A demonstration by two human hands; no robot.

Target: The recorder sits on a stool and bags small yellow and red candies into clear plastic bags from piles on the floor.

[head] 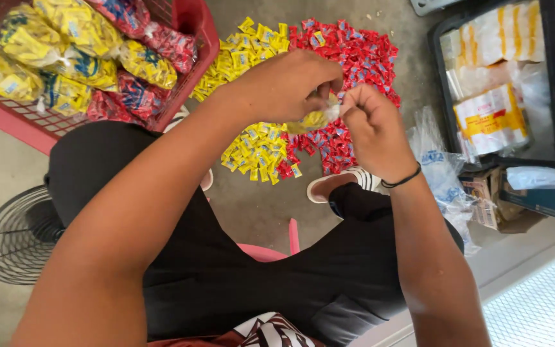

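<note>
My left hand [287, 83] and my right hand [370, 125] meet in front of me, both pinching a small clear plastic bag of yellow candies [316, 119]. The bag's neck is gathered between the fingers of both hands. Below them on the concrete floor lies a heap of loose yellow wrapped candies [255, 151] and a heap of red wrapped candies [354, 54]. A black band circles my right wrist.
A red basket [191, 22] at upper left holds several filled bags of yellow and red candies. A black crate [438, 77] at right holds packs of plastic bags. Loose clear bags [441, 170] lie beside my knee. A fan [20, 238] stands at left.
</note>
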